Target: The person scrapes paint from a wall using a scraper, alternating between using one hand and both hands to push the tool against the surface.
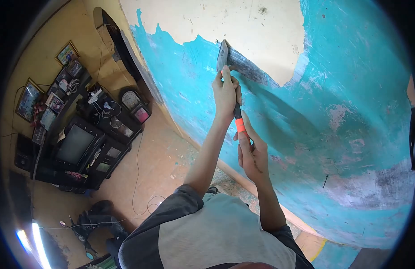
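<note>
From the head view: holds a long-handled scraper (240, 123) in both hands, slanting up across the turquoise-painted wall (315, 148). Sets the blade (222, 54) at the ragged lower edge of a cream patch (261, 27), right at the border with the turquoise, seemingly to meet the paint at its exposed rim. Cannot tell exactly how much of the metal touches. Shows a dark band (252, 67) along that border, too unclear to call blade, shadow or stain.

Closes the left hand (225, 94) round the neck just below the blade, with fingers wrapped snugly and no gap visible, presumably to steer and press close to the working end. Closes the right hand (253, 154) farther down, with fingers wrapped round the handle below its orange band, probably to drive from behind and set the angle. Spaces both grips along one line, likely for leverage.

Beyond the wall's lower edge, gives way to floor (165, 145), with a dark cabinet (109, 160) well apart at the left, bearing a television (76, 142), seemingly turned roomward for viewing. Near the floor's lower-left corner, includes a motorcycle (93, 219).
</note>
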Demonstrator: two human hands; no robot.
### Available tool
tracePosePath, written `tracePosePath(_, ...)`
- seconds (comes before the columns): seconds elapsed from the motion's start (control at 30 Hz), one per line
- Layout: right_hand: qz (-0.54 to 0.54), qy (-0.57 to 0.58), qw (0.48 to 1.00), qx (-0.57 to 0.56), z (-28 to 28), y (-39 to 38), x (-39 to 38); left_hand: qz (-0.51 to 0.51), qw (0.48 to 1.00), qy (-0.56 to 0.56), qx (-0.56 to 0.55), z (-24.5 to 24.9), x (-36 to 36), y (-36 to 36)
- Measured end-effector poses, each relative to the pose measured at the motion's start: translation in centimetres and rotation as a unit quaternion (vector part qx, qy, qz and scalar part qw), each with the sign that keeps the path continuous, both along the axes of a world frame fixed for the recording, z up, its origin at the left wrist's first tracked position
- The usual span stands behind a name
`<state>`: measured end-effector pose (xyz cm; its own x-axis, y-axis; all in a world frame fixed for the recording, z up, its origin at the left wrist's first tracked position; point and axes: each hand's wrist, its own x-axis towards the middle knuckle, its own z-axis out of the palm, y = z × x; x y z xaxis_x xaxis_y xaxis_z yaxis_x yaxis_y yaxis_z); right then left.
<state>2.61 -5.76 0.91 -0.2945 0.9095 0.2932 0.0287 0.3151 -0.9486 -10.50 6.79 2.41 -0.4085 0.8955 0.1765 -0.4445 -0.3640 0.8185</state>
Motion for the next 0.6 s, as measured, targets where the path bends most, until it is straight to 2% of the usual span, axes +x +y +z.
tracePosePath(0.1, 0.005, 0.003, 1.0, -0.01, 0.3, -0.5, 0.7, 0.005, 1.0, -0.003, -0.004, -0.1, 0.7, -0.2)
tracePosePath(0.17, -0.005, -0.01, 0.997, -0.072, 1.4, -1.3, 1.0, 0.003, 1.0, 0.001, -0.011, 0.1, 1.2, -0.7)
tracePosePath(0.27, 0.001, 0.013, 1.0, -0.011, 0.3, -0.7, 0.6, 0.007, 1.0, 0.01, -0.028, 0.4, 1.0, -0.7)
tracePosePath(0.5, 0.006, 0.01, 1.0, -0.008, 0.1, -0.3, 0.4, 0.012, 1.0, 0.0, -0.007, 0.1, 0.5, -0.2)
tracePosePath(0.57, 0.002, 0.005, 0.997, -0.082, 1.1, -1.1, 0.8, 0.006, 1.0, 0.003, -0.008, 0.2, 0.9, -0.6)
tracePosePath(0.6, 0.003, 0.005, 0.997, -0.081, 0.9, -0.9, 0.7, 0.007, 1.0, 0.003, -0.007, 0.2, 0.8, -0.5)
